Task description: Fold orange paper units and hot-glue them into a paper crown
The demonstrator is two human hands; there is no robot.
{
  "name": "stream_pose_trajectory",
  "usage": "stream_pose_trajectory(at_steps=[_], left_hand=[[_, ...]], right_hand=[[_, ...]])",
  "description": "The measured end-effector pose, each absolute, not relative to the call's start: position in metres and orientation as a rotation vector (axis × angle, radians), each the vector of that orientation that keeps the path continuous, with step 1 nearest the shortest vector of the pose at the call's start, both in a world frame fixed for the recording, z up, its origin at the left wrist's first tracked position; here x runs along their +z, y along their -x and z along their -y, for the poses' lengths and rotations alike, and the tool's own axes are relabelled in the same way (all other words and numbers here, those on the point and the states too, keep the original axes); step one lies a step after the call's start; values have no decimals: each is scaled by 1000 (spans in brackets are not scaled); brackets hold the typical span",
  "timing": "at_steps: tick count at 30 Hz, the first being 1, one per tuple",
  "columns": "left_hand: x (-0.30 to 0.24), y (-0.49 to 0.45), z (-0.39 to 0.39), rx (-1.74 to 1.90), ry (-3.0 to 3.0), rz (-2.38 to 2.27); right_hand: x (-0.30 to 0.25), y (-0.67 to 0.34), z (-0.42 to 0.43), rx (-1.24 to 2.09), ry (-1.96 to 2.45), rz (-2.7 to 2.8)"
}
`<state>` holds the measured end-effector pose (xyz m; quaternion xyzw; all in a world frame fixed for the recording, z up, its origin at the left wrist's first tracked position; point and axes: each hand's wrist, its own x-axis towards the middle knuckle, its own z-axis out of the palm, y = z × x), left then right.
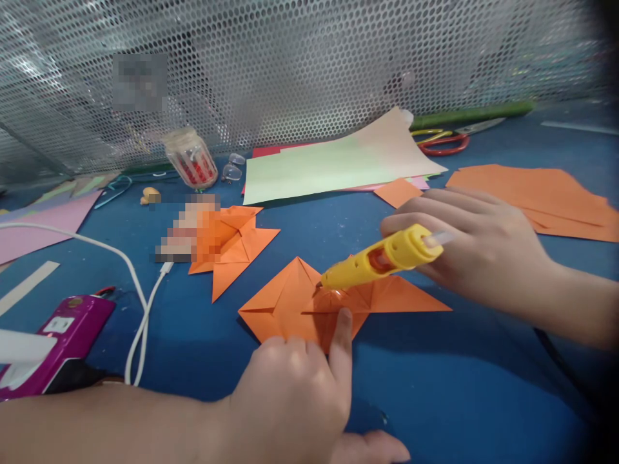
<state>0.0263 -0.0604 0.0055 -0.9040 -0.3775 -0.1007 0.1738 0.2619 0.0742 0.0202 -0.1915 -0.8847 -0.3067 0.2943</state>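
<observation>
Near the middle of the blue counter point(459, 386) lies a folded orange paper piece point(285, 303). On its near edge the left hand point(290, 386) presses with the forefinger stretched out and the other fingers curled, holding nothing. From the right, the right hand point(478, 251) is wrapped around a yellow glue pen point(382, 258), whose tip touches the piece's centre. Just left and farther off sits a second folded orange shape point(242, 241). Pale paper sheets point(338, 164) and red-handled scissors point(442, 142) lie far back, flat orange sheets point(546, 193) at right, and a white cable point(140, 309) at left.
</observation>
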Motion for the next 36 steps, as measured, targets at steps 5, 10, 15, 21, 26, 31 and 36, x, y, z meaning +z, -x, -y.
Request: stream_pose_trajectory(at_steps=[5,10,15,21,26,31,36], left_hand=[[5,-26,62,-268,2576,1070],[2,-24,64,-242,2571,1080],[3,-26,62,-294,2565,1070],[4,-27,63,-267,2560,1087],[5,-26,62,-267,2555,1062],[5,-26,61,-287,2552,1066],[5,-26,62,-283,2567,1082]], right_hand=[[22,-264,-73,-819,531,2376],[22,-263,-74,-810,538,2363],[23,-263,-75,-826,535,2366],[23,-262,-76,-838,537,2358],[19,-262,-78,-820,533,2344],[19,-263,-76,-811,547,2348],[22,-263,-75,-822,539,2354]])
